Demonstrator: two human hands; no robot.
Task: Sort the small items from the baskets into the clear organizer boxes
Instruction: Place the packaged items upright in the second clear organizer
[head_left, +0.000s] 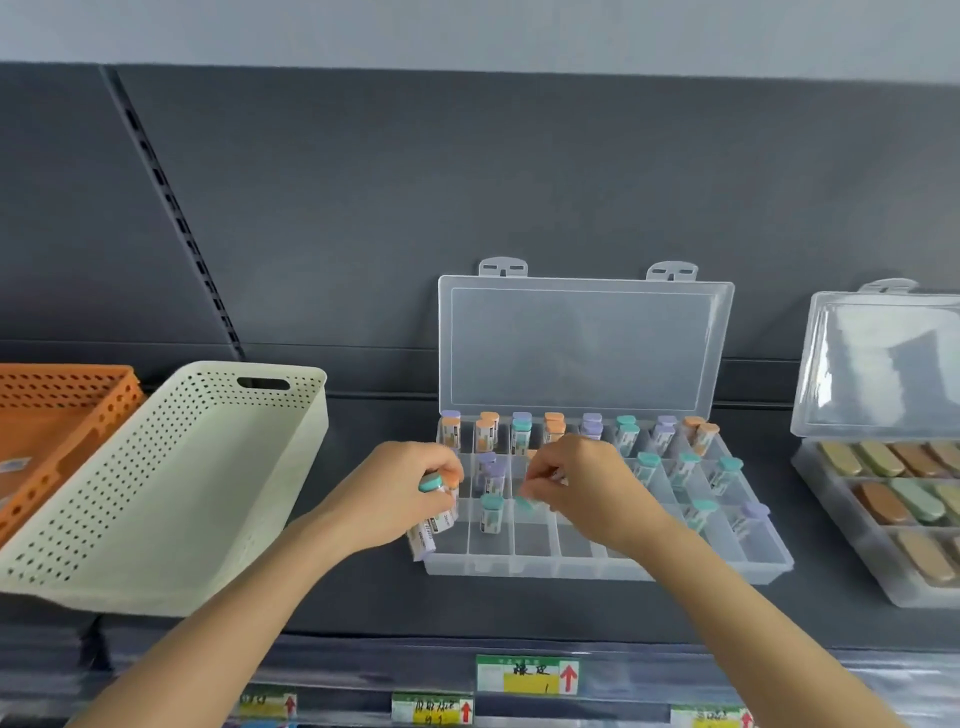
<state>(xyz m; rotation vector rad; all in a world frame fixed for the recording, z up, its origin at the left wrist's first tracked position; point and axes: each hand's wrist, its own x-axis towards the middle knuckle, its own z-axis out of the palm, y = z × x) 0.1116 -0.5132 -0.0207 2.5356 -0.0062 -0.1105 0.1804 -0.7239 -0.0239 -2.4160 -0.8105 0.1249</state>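
Your left hand (400, 493) gripped a bundle of tubes (435, 514) at the left edge of the organizer box (597, 567); right hand (582, 483) pinched a teal-capped tube (524, 503) over a middle compartment.

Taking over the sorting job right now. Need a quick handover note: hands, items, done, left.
Left hand: grips a bundle of capped tubes at the left edge of the open organizer box.
Right hand: pinches a teal-capped tube over a compartment near the box's middle.
Done: back row filled with tubes; several more stand in the rows in front.
Left: place the pinched tube, then the bundle; the nearest compartments show no tubes.
Cream basket sits left of the box, orange basket beyond it.
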